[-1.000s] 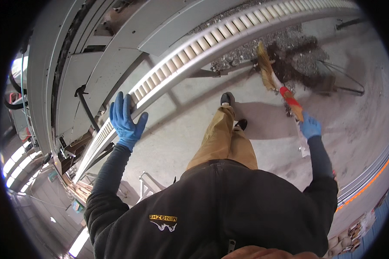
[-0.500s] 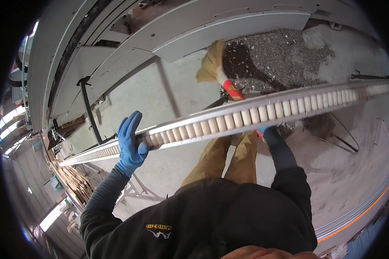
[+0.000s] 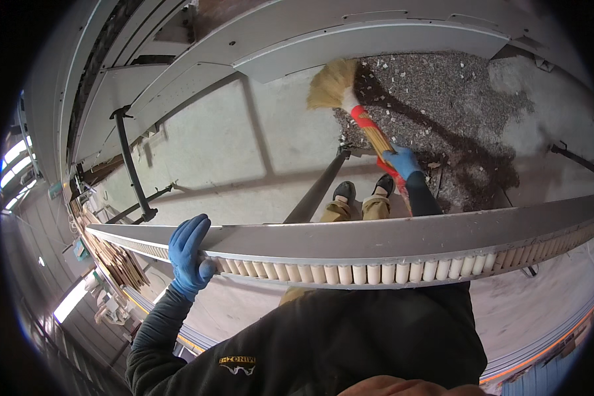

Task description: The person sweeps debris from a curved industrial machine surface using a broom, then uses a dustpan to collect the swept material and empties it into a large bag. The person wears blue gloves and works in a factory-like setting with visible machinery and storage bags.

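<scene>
The broom point(image 3: 363, 117) slants across the upper middle of my view, its straw head spread on the floor point(image 3: 218, 125) below the long grey machine panel point(image 3: 376, 43). My right hand point(image 3: 402, 161) has its fingers wrapped around the handle, clamped on it below the red band.

Just to the right of the straw lies the loose grey litter point(image 3: 435, 99), fine grains with small pale chips scattered through it. Left of the straw, the concrete looks mostly bare. As far as I can judge, much is left: the litter covers a broad patch from near the panel to near my shoes point(image 3: 344, 191), and I can make out no separate, tidy heap.

The roller rail point(image 3: 350, 241) runs between my body and the broom head, over my right forearm. My left hand point(image 3: 190, 259) lies on it toward its left part, fingers side by side over the edge, thumb apart from them by the rollers; whether they grip or only rest, I cannot tell.

As for containers, I see none holding any litter. Far off to the left, past the stacked boards point(image 3: 115, 257), a teal box-like thing point(image 3: 80, 249) is too small for me to tell what, if anything, is inside.
</scene>
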A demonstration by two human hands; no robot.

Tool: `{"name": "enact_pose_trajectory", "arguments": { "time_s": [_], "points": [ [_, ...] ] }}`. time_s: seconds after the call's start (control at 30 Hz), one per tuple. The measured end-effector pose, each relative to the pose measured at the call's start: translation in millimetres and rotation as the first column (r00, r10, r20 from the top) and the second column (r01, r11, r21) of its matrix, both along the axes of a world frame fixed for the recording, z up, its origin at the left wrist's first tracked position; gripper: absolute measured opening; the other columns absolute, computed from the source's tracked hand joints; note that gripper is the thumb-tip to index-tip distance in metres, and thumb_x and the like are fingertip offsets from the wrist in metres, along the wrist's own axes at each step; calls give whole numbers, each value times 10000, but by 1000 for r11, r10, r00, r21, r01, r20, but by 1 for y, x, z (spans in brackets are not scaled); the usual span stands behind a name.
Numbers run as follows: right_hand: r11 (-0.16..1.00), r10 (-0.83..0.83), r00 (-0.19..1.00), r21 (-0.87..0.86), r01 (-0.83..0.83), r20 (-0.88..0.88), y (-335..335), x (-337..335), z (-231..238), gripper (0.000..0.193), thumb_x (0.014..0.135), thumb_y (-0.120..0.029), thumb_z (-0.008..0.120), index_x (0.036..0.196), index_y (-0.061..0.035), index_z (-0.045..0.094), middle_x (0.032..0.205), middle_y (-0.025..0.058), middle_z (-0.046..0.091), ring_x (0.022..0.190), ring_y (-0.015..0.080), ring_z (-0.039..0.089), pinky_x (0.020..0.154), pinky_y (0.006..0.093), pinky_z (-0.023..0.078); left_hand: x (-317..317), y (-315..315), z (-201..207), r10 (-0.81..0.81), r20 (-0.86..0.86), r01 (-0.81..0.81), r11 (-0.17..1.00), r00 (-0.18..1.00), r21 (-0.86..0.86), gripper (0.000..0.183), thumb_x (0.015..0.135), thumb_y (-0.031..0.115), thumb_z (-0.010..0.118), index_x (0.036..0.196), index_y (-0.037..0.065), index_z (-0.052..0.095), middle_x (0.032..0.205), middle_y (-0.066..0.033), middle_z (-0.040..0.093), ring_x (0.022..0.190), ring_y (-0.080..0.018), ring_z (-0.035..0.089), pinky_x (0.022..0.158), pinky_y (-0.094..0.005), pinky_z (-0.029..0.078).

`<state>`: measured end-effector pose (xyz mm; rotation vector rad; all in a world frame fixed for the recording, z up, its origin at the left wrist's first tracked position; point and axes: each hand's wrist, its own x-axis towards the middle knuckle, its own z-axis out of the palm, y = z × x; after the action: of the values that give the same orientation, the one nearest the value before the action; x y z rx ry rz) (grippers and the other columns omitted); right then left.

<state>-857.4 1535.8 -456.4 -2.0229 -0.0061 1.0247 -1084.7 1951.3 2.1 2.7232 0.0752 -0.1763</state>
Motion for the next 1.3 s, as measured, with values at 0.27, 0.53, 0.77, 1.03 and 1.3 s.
{"name": "enact_pose_trajectory", "arguments": {
  "time_s": [0.27,0.53,0.77,1.03,1.3],
  "points": [
    [862,-433,875,183,472,-216,-87,-25,-11,373,968,-177,690,1296,0,705,944,72,763,876,139,698,789,305,548,6,-3,5,-28,-36,28,999,999,16,794,1016,658,446,1283,-56,666,1290,-266,682,1168,-465,660,1029,-521,507],
    [909,-412,891,-157,386,-190,-122,-48,59,399,989,-321,614,1295,-72,672,837,143,734,720,268,736,649,392,589,5,1,7,-28,-35,28,1000,999,-5,809,1005,666,462,1301,-63,650,1295,-274,675,1161,-470,659,1029,-529,506],
    [898,-372,923,-290,332,-96,-100,-99,141,413,971,-362,627,1290,-103,676,906,188,746,829,357,734,721,443,578,6,1,7,-20,-12,20,1000,1000,10,824,994,679,467,1282,-71,651,1264,-273,684,1141,-474,666,1007,-532,520],
    [955,21,994,-296,11,105,-17,-111,102,436,956,-417,615,1299,-154,667,1003,238,752,954,457,721,816,519,568,4,1,4,-36,13,35,999,999,9,807,1005,664,461,1274,-71,659,1253,-281,687,1135,-477,669,999,-526,525],
    [867,352,936,-368,-335,-22,30,-37,35,413,940,-398,603,1272,-171,698,1134,227,743,1078,438,707,931,534,562,-1,0,-1,-33,26,32,999,999,14,726,1008,584,486,1299,-61,648,1265,-276,686,1135,-474,673,1018,-525,519]
  ]
}}
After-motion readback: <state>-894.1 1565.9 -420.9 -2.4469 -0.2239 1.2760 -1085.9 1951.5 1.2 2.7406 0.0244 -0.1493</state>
